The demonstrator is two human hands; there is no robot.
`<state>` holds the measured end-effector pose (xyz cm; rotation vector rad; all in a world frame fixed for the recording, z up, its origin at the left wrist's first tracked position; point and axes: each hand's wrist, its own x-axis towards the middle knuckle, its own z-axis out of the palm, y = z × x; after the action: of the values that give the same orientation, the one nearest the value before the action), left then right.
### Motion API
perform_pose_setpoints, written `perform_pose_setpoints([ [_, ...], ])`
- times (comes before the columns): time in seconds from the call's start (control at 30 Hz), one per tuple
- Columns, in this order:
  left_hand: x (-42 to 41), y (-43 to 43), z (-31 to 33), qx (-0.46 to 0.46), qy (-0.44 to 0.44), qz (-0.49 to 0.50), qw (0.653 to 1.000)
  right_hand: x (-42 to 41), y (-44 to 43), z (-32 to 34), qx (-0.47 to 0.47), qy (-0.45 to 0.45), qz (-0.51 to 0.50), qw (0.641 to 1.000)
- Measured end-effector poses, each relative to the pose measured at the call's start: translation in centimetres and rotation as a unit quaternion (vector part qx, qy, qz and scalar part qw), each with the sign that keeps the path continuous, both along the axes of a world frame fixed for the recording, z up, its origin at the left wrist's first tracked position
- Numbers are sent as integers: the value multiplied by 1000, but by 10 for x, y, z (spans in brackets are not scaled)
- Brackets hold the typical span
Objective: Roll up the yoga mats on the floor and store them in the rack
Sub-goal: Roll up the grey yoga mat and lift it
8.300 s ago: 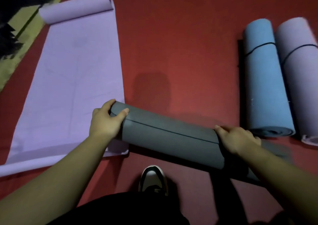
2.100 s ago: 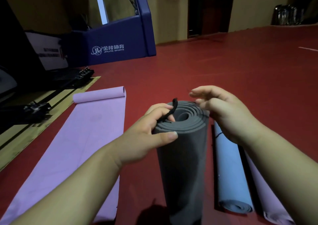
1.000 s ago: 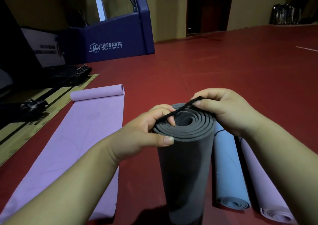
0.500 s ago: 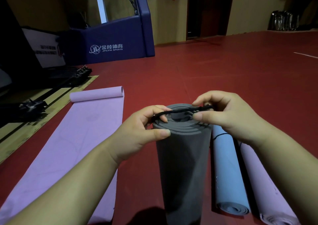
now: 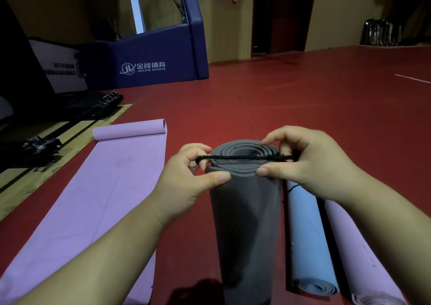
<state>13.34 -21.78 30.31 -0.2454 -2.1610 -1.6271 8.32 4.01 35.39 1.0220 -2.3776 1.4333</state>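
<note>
A rolled grey yoga mat (image 5: 245, 223) stands upright on the red floor in front of me. A black elastic band (image 5: 242, 157) is stretched flat across its top end. My left hand (image 5: 186, 183) pinches the band's left end, thumb pressed on the mat's rim. My right hand (image 5: 310, 162) pinches the right end, thumb on the rim too. A purple mat (image 5: 98, 199) lies unrolled at the left, its far end curled. A rolled blue mat (image 5: 305, 239) and a rolled purple mat (image 5: 359, 262) lie at the right.
A blue padded sports base (image 5: 154, 59) stands at the back left. Dark metal equipment (image 5: 39, 146) and a wooden floor strip (image 5: 70, 146) run along the left. A dark doorway (image 5: 279, 17) is behind. Red floor (image 5: 326, 99) spreads out to the right.
Both hands have pulled the black band wider apart, so it now spans the whole top of the grey roll. The mat stays upright.
</note>
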Motion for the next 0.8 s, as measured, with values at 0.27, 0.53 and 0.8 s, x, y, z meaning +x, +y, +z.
perform_pose_setpoints([
  [0.27,-7,-3,-5,-11,-14,23,1000,1,-6,-10,-3,41,-24,999],
  [0.53,-9,-2,-8,-69,29,54,996,2,-4,-7,47,-6,34,998],
  [0.8,-10,-5,-11,-60,19,42,997,5,-5,-5,98,85,-19,991],
])
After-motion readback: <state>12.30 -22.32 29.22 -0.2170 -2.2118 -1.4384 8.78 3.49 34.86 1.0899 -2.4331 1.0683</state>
